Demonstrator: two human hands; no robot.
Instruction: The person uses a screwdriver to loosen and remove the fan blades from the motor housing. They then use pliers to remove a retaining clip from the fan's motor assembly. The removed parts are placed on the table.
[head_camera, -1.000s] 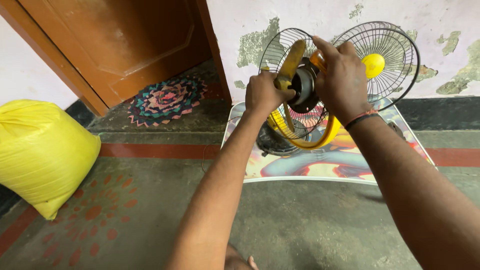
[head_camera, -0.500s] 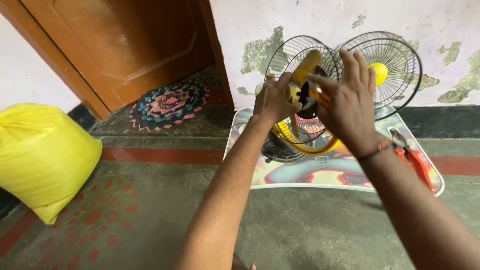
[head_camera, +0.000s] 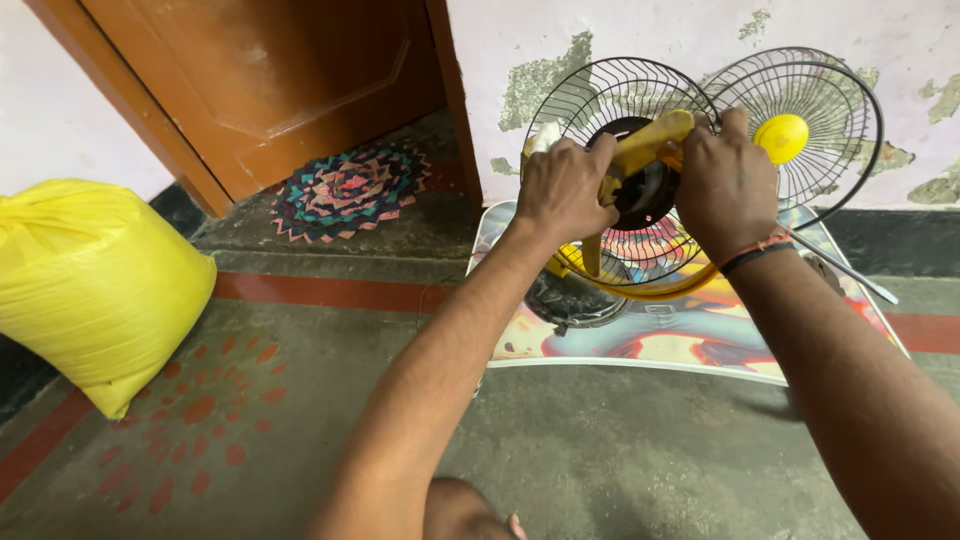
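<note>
A table fan with a black wire rear guard (head_camera: 590, 95) and yellow blades (head_camera: 648, 140) stands on a colourful printed board (head_camera: 690, 330). My left hand (head_camera: 562, 188) grips the yellow blade hub from the left. My right hand (head_camera: 727, 180) is closed on the right side of the blades, over the black motor hub (head_camera: 642, 195). A separate wire front guard with a yellow centre cap (head_camera: 782, 138) leans against the wall behind my right hand.
A full yellow sack (head_camera: 95, 285) sits at the left. A brown wooden door (head_camera: 260, 70) and a round patterned mat (head_camera: 345, 190) are behind. A thin metal tool (head_camera: 845, 270) lies on the board at the right. The wall has peeling paint.
The yellow blades have turned to a more level angle. My right hand went from spread fingers to closed on the blades. The view shifted slightly right.
</note>
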